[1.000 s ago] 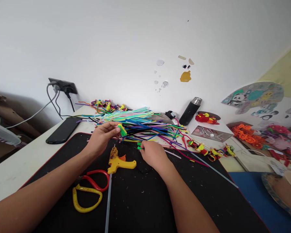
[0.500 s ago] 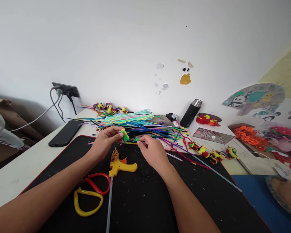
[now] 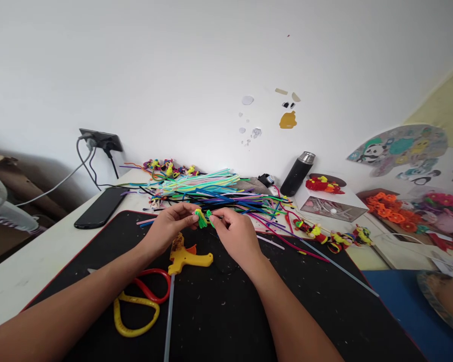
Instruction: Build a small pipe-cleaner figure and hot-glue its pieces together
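Between finger and thumb, my left hand (image 3: 175, 221) pinches a small green and yellow pipe-cleaner piece (image 3: 201, 219). My right hand (image 3: 234, 232) is closed on a smaller green pipe-cleaner piece (image 3: 209, 215), held right beside the first; whether the two touch is hard to tell. Below my left hand lies a yellow glue gun (image 3: 189, 260) with a long glue stick (image 3: 169, 317) running out of its back. Scissors with one red and one yellow handle (image 3: 136, 315) rest under my left forearm, which covers part of them.
A heap of coloured pipe cleaners (image 3: 211, 193) spreads behind my hands on the black mat (image 3: 226, 322). A phone (image 3: 100, 207) lies at left. A black flask (image 3: 297, 174) and a white box (image 3: 334, 206) stand at back right, near several pipe-cleaner figures (image 3: 335, 239).
My hands have come closer together, bringing the two green pieces side by side. The left hand has moved slightly down and right. The view has shifted a little.
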{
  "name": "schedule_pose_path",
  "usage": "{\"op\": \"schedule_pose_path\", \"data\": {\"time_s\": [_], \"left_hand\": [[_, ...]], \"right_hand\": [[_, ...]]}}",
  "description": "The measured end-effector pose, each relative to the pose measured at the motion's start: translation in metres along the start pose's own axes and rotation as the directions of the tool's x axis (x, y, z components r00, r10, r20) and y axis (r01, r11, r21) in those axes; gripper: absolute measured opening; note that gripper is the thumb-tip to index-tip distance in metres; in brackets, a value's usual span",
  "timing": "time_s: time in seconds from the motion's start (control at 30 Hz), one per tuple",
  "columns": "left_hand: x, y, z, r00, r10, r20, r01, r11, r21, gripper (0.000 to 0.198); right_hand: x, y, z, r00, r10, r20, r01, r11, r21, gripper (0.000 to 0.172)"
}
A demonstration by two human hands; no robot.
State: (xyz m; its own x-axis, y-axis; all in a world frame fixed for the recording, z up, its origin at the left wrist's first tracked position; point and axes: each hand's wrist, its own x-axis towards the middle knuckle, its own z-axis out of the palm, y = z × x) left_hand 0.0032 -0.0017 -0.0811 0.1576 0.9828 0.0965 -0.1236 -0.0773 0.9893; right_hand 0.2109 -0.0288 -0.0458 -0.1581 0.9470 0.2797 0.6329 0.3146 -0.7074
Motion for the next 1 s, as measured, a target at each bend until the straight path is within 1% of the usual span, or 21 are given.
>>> {"op": "schedule_pose_path", "data": {"time_s": [0.2,0.5,0.67,1.0], "left_hand": [[-0.0023,0.0044,0.0039,1.000,0.000,0.008,0.000,1.000,-0.009,0.038],[-0.0050,0.0036,0.0053,0.999,-0.005,0.044,0.006,1.000,-0.007,0.034],[-0.0059,0.0049,0.0076,0.999,-0.001,0.043,0.000,1.000,0.009,0.032],[-0.0056,0.0008,0.0049,0.998,-0.008,0.057,0.007,1.000,0.018,0.030]], "right_hand": [[-0.0001,-0.0005,0.0018,1.000,0.015,0.015,-0.015,1.000,0.005,0.018],[-0.0020,-0.0014,0.0052,1.000,-0.018,0.007,0.018,1.000,0.019,0.017],[-0.0024,-0.0017,0.0066,1.000,-0.026,0.010,0.026,0.999,0.022,0.015],[-0.0040,-0.0051,0.0058,0.999,-0.019,0.032,0.019,1.000,-0.005,0.014]]}}
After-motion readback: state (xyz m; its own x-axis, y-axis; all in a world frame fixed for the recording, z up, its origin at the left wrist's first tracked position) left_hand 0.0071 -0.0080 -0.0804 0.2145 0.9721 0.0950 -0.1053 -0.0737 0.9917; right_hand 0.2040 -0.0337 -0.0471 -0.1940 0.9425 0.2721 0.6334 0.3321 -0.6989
